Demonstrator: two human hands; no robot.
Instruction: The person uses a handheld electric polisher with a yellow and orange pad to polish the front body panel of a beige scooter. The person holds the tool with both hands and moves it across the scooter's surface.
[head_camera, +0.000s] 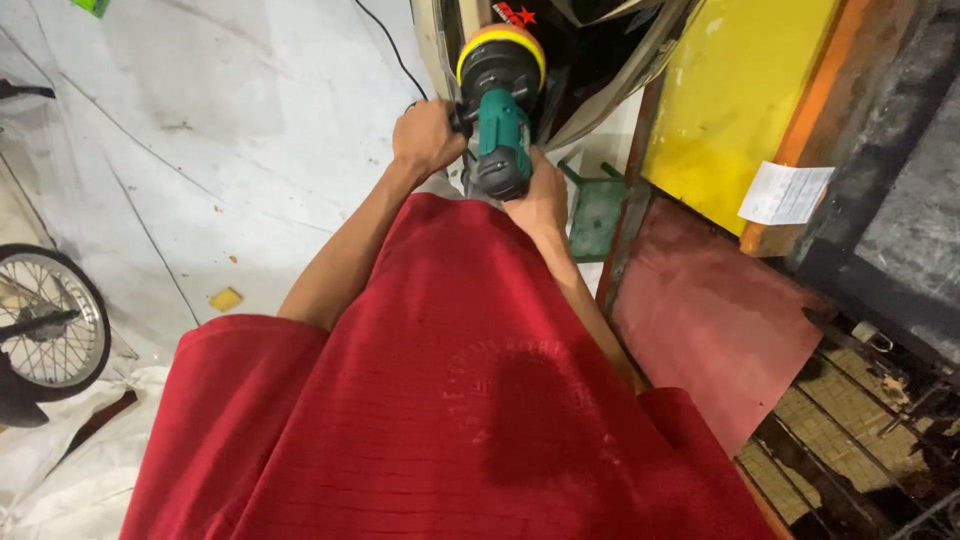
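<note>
A green and black power polisher (502, 125) with a round yellow-rimmed pad (500, 55) points away from me, pressed near a dark and cream vehicle body panel (590, 60). My left hand (425, 135) grips the tool's side handle. My right hand (540, 200) wraps the rear of the tool's body. My red shirt (450, 390) fills the lower middle of the view and hides my lap.
A black cable (385, 40) runs across the pale floor (200, 130). A spoked wheel (45, 315) sits at the left edge. A small green stool (598, 210) stands by a yellow board (735, 95), a red sheet (715, 320) and a paper slip (785, 193).
</note>
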